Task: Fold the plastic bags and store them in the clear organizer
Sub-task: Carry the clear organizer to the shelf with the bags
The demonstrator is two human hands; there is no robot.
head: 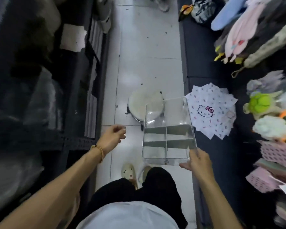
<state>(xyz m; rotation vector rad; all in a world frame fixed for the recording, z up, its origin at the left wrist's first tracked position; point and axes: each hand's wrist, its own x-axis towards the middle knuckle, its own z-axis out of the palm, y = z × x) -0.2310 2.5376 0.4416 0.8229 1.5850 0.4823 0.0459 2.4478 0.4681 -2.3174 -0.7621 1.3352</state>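
Note:
A clear organizer point(168, 139) with several compartments hangs over the white floor, and my right hand point(197, 160) grips its near right corner. No bag lies in its compartments. A fanned stack of white plastic bags point(211, 113) printed with a cartoon cat lies on the dark counter just right of the organizer. Left of the organizer, my left hand point(113, 138) floats in the air with loosely curled fingers and holds nothing.
A round white stool point(142, 104) on wheels stands on the tiled floor behind the organizer. Dark shelving runs along the left. Plush toys point(262, 104) and pink baskets point(277, 154) crowd the counter at the right. My feet in light clogs point(128, 171) are below.

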